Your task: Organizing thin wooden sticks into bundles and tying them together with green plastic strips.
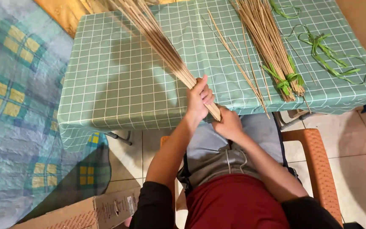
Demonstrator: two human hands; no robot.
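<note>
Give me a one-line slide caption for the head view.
Both hands, left and right, grip a bundle of thin sticks above a green checked tablecloth.

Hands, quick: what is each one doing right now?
Left hand: closed around the bundle of thin sticks.
Right hand: closed at the bundle's lower end.

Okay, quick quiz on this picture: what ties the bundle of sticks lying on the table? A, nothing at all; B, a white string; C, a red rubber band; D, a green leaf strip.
D: the bundle on the table has a green leaf strip knotted round it near its lower end, while both hands grip a separate bundle.
</note>
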